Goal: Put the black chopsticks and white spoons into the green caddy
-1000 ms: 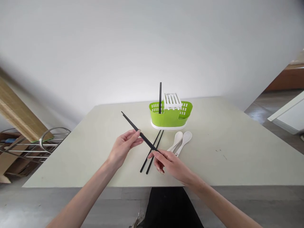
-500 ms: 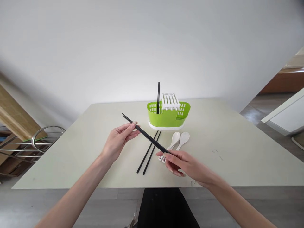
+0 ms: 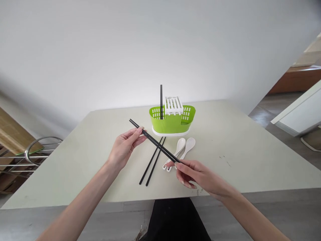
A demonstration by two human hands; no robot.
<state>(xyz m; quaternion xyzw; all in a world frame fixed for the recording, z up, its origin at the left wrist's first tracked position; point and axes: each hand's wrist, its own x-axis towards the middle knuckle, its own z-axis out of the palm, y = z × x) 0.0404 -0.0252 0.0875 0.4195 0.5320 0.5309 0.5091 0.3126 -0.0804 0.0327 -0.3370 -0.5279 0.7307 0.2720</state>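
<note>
A pair of black chopsticks [image 3: 158, 145] slants across between my hands, above the table. My left hand [image 3: 129, 144] pinches it near the upper left end, and my right hand [image 3: 193, 172] grips the lower right end. Beneath lies a second pair of black chopsticks [image 3: 151, 169] flat on the table. Two white spoons [image 3: 188, 145] rest beside my right hand, their handles partly behind its fingers. Behind them stands a green basket [image 3: 170, 126] with a white slatted top [image 3: 174, 105] and a white base. Two upright black chopsticks [image 3: 161, 97] stand in its left compartment.
The pale table [image 3: 225, 150] reaches back to a white wall [image 3: 160, 43]. A metal rack [image 3: 31, 155] and a tan board [image 3: 17, 134] are off the left edge. A white cabinet-like piece [image 3: 298, 110] stands on the floor at right.
The view has turned slightly, so the basket, spoons and lying chopsticks appear further left. The held chopsticks now show a narrow gap between them; both hands keep their grip.
</note>
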